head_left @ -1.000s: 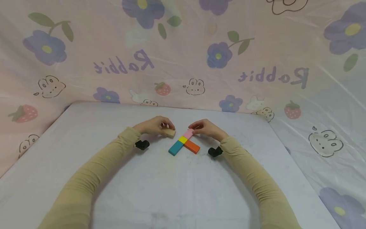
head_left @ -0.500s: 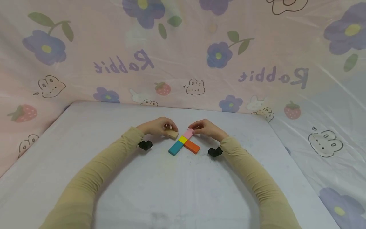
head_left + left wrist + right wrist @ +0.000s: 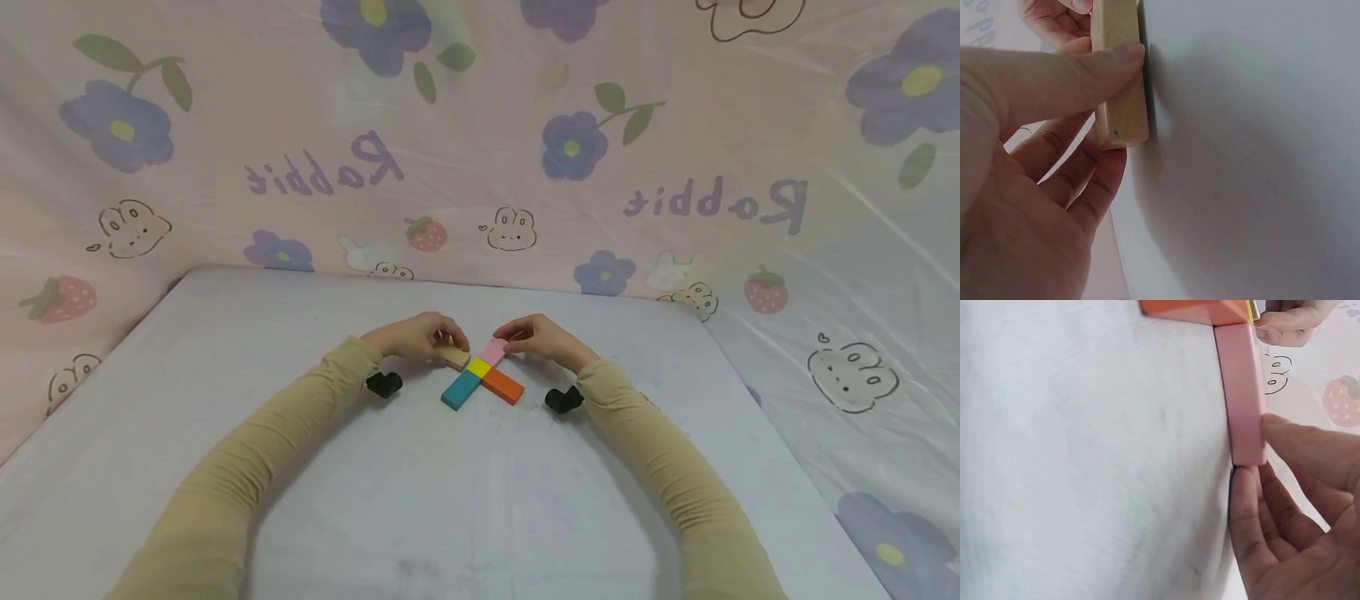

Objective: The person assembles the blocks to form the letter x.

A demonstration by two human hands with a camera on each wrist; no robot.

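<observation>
My left hand [image 3: 416,335] pinches a plain wooden block [image 3: 457,358], its thumb laid across one face in the left wrist view. That block's near end is at the yellow block [image 3: 479,367]; whether they touch I cannot tell. My right hand [image 3: 546,340] holds the outer end of a pink block [image 3: 493,351] with thumb and fingertips, as the right wrist view shows. Pink and teal [image 3: 461,389] blocks lie in line on either side of the yellow one. An orange block [image 3: 503,387] extends from it toward the lower right.
The blocks lie on a white-covered table [image 3: 480,500]. Behind and beside it hangs a pale sheet [image 3: 480,108] printed with flowers, rabbits and strawberries. Black wrist-camera mounts [image 3: 385,384] sit below both wrists.
My left hand has moved right and slightly nearer, bringing the wooden block up to the yellow one. My right hand and the coloured blocks have stayed in place.
</observation>
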